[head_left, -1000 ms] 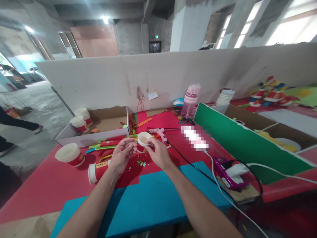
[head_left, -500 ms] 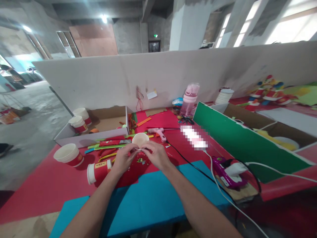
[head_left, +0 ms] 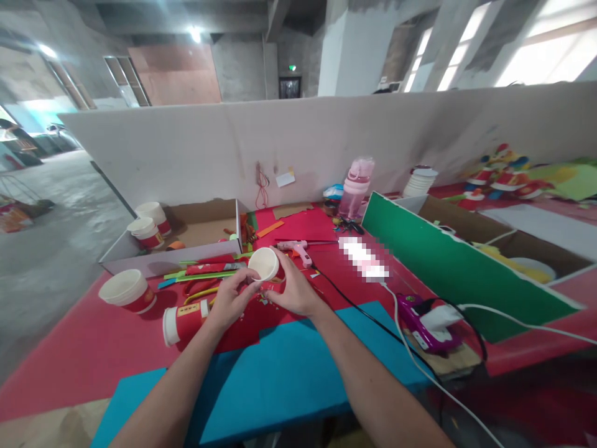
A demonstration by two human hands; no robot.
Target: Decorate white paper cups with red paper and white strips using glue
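Note:
A white paper cup (head_left: pixel 263 264) is tilted with its mouth toward me above the red work surface. My left hand (head_left: pixel 234 296) pinches its near left rim between thumb and fingers. My right hand (head_left: pixel 295 287) curves round the cup's right side, fingers along the far edge and thumb below; part of its contact is hidden. Just beyond lies a pink glue gun (head_left: pixel 298 251). Left of my hands, a red and white paper cup (head_left: pixel 185 322) lies on its side, and yellow-handled scissors or pliers (head_left: pixel 201 294) rest partly covered by my left hand.
Stacked paper cups (head_left: pixel 129 291) stand at the left, before a cardboard box (head_left: pixel 205 224) holding more cups. A pink bottle (head_left: pixel 357 188) is at the back. To the right are a purple power strip (head_left: pixel 429 326), trailing cables and a green-sided box (head_left: pixel 448 264). Blue sheet (head_left: pixel 289 373) covers the front edge.
The cup has tipped so more of its inside faces me. My right hand has left the near rim and spread round the right side; my left hand still pinches the rim.

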